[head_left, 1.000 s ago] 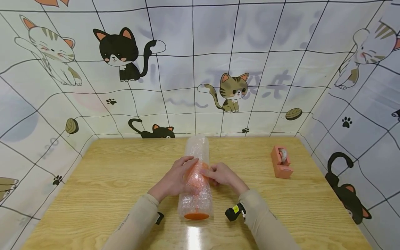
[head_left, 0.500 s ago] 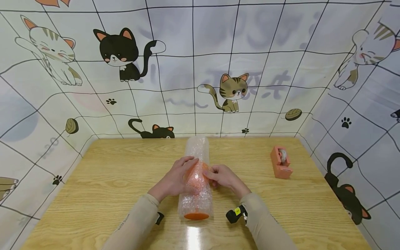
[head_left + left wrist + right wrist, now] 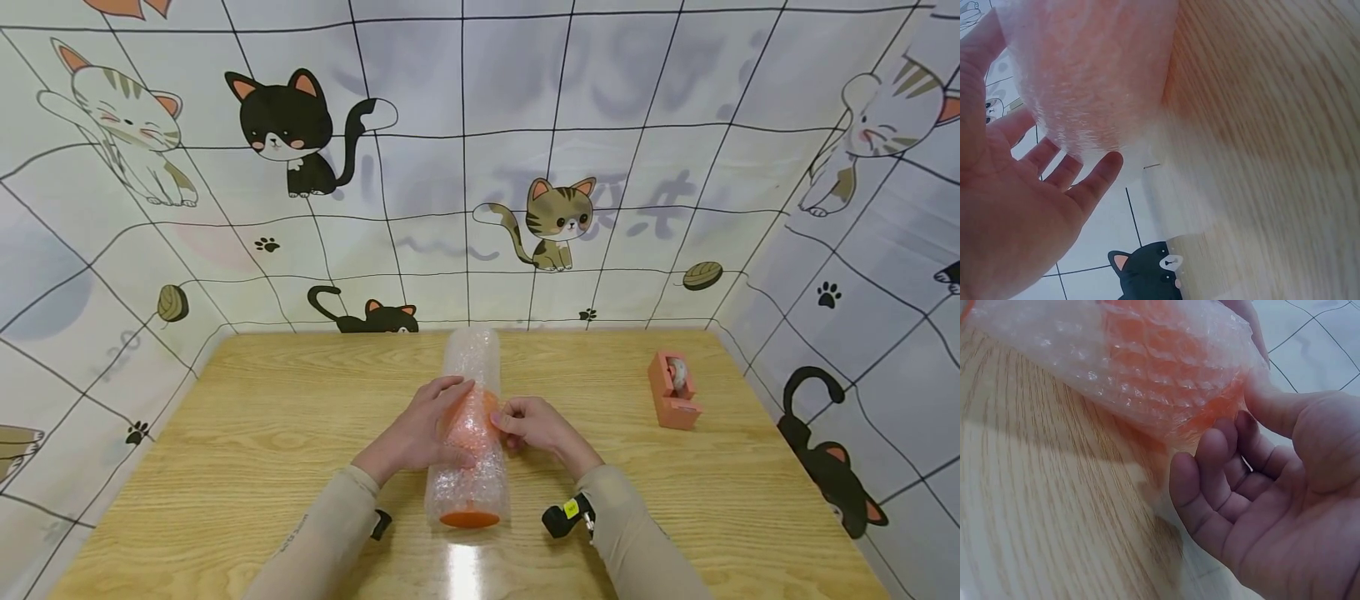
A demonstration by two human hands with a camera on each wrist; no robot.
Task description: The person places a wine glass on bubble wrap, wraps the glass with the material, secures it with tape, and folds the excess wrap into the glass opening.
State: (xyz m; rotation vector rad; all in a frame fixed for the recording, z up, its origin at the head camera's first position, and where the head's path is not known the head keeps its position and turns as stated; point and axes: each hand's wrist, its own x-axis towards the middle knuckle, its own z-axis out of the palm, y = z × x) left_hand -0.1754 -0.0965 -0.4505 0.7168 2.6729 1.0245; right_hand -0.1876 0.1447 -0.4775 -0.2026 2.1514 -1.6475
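A roll of clear bubble wrap [image 3: 471, 492] lies lengthwise on the table, wrapped around an orange object [image 3: 471, 520] whose round end shows at the near side. The kind of orange object is hidden under the wrap. My left hand [image 3: 422, 429] rests on the roll's left side and top, its fingers spread and fairly straight. In the left wrist view, the fingers [image 3: 1100, 178] lie against the bubbly surface. On the opposite side, my right hand [image 3: 534, 423] pinches the edge of the wrap between thumb and bent fingers, as the right wrist view shows near the fingertips [image 3: 1213, 450].
A pink tape dispenser [image 3: 675, 392] with a roll of clear tape stands at the right of the wooden table [image 3: 300, 392]. A cat-printed cloth [image 3: 420, 233] hangs behind and along both sides. Black wrist cameras [image 3: 562, 517] sit below the sleeves.
My right hand has shifted slightly to the right along the wrap's edge. The left hand stays in place on the roll.
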